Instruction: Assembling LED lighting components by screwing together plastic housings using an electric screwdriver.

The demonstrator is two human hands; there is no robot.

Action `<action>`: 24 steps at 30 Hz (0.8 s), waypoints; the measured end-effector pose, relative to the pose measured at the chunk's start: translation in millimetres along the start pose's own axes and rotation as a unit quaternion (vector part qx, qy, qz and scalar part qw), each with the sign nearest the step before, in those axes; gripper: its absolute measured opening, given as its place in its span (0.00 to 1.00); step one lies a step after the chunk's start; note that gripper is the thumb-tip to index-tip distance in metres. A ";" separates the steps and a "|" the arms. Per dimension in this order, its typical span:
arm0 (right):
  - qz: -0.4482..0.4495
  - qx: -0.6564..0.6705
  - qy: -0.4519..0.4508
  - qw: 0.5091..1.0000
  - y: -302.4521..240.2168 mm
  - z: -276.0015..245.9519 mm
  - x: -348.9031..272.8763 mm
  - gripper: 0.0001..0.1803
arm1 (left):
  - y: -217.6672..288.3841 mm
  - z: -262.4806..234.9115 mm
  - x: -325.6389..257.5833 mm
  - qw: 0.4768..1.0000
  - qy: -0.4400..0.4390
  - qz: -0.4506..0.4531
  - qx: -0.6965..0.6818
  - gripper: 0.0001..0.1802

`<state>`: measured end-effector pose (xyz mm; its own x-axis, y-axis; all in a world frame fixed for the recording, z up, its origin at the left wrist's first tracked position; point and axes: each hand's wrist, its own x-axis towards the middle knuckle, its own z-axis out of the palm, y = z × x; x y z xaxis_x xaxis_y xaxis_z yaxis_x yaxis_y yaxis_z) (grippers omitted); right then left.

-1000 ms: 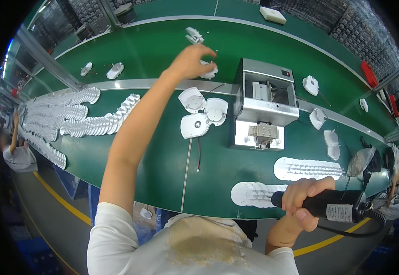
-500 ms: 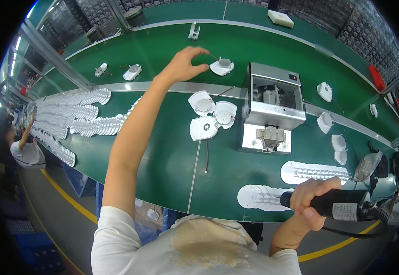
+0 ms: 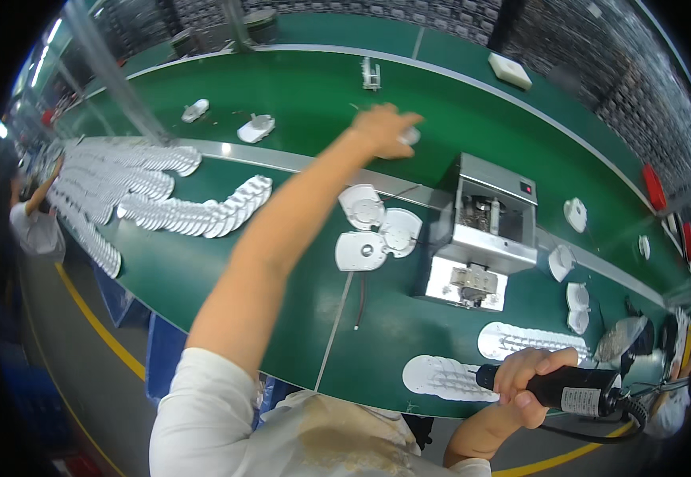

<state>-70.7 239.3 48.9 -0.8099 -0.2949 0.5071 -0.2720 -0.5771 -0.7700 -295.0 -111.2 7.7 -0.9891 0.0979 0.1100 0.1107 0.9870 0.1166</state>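
My left hand (image 3: 383, 131) reaches over the far green belt, blurred by motion. Its fingers partly cover a small white part with a grey round piece (image 3: 410, 137); whether they grip it I cannot make out. My right hand (image 3: 520, 383) is wrapped around a black corded electric screwdriver (image 3: 572, 389), its tip pointing left above a row of overlapping white plates (image 3: 433, 377). Three white rounded housings (image 3: 361, 251) lie together mid-table, with a thin dark wire (image 3: 361, 302) beside them.
A metal box-shaped machine (image 3: 492, 222) stands right of the housings. Fanned rows of white plates (image 3: 202, 216) cover the table's left. More white parts (image 3: 256, 128) and a white bracket (image 3: 371, 74) sit on the belt. Another person (image 3: 37, 226) works at far left.
My left hand has moved right, over the white part on the belt, partly covering it. The view has shifted slightly. My right hand still holds the screwdriver.
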 end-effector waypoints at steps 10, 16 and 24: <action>0.057 -0.033 0.116 0.991 -15.5 -6.5 1.8 0.19 | -318.9 28.6 -83.5 0.997 -0.042 -0.061 -0.004 0.34; 0.079 -0.068 0.109 0.989 -15.0 2.4 -3.8 0.20 | -247.4 30.1 -61.4 0.998 0.007 -0.048 -0.051 0.32; 0.072 -0.040 0.113 0.990 -8.2 16.9 -0.3 0.21 | -14.6 -21.7 -55.3 0.984 -0.040 0.128 -0.118 0.30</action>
<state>-59.4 231.3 61.6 -0.9361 -0.1870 0.2981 -0.1787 -0.4772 -0.8605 -239.8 -133.9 21.4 -0.9296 0.3579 0.0876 0.3664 0.8729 0.3222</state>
